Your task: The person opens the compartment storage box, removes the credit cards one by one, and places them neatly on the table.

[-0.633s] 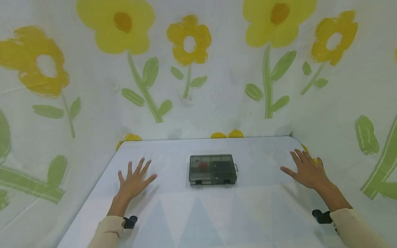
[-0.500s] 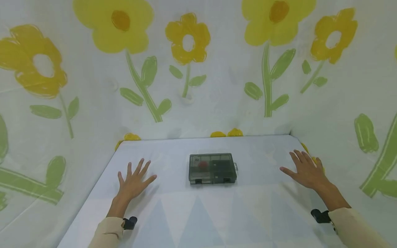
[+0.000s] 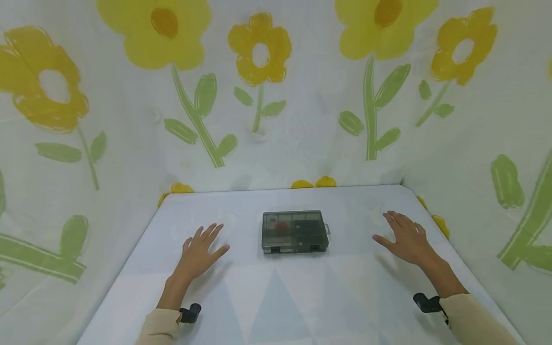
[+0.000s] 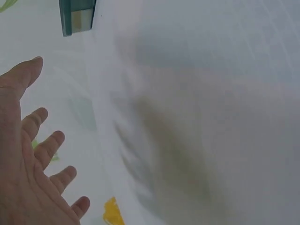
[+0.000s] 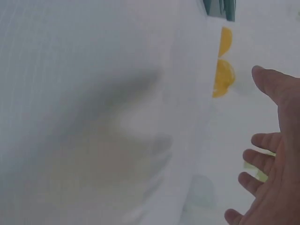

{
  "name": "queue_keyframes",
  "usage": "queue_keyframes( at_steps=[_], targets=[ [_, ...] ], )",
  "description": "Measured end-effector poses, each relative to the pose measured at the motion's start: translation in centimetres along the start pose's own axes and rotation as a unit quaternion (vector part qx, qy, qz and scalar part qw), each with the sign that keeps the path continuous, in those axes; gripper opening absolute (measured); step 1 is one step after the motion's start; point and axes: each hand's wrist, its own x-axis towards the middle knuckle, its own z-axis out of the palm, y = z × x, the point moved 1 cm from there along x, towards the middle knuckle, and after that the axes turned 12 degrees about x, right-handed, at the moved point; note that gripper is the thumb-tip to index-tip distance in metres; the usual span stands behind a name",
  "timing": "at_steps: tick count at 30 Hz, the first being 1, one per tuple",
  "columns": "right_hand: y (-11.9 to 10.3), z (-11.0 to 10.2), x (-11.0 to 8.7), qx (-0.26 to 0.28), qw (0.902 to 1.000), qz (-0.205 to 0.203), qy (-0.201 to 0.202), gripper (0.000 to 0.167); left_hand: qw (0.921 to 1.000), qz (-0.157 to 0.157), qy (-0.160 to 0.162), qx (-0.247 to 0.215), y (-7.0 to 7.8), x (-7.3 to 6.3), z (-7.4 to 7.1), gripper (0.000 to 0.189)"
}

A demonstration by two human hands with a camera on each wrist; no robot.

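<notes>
A dark green see-through plastic case (image 3: 295,232) lies flat with its lid down near the middle of the table. Through the lid a red round item and a dark block show, too dim to name. My left hand (image 3: 199,256) hovers to the left of the case, fingers spread, holding nothing. To the right of the case my right hand (image 3: 407,243) is held above the table, its fingers extended and nothing in them. In the left wrist view a corner of the case (image 4: 77,18) shows beyond the thumb; the right wrist view catches another bit of the case (image 5: 220,8).
The white table (image 3: 345,306) bears pale blue triangles. Cloth walls (image 3: 310,143) printed with yellow flowers enclose it at the back and both sides. A black wrist camera (image 3: 190,314) sits at the left sleeve, another black wrist camera (image 3: 427,303) at the right.
Both hands have moved inward toward the case, the left one rightward and the right one leftward. The case has stayed in place on the table; the view has shifted slightly.
</notes>
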Motion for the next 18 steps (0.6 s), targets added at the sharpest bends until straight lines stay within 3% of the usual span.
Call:
queue_keyframes(
  at_steps=[6,13,18],
  targets=[
    [-1.4,1.8,0.2,0.021,0.9994,-0.023,0.015,0.086,0.9991,0.016,0.027,-0.028,2.6,0.6,0.5,0.079],
    [-2.4,3.5,0.3,0.054,0.9979,-0.026,0.025,0.081,0.995,0.006,0.018,-0.098,5.3,0.9,0.6,0.074],
    [-2.6,5.2,0.3,0.074,0.9966,-0.024,0.029,0.08,0.9925,0.004,0.01,-0.122,6.3,1.0,1.5,0.072]
  ],
)
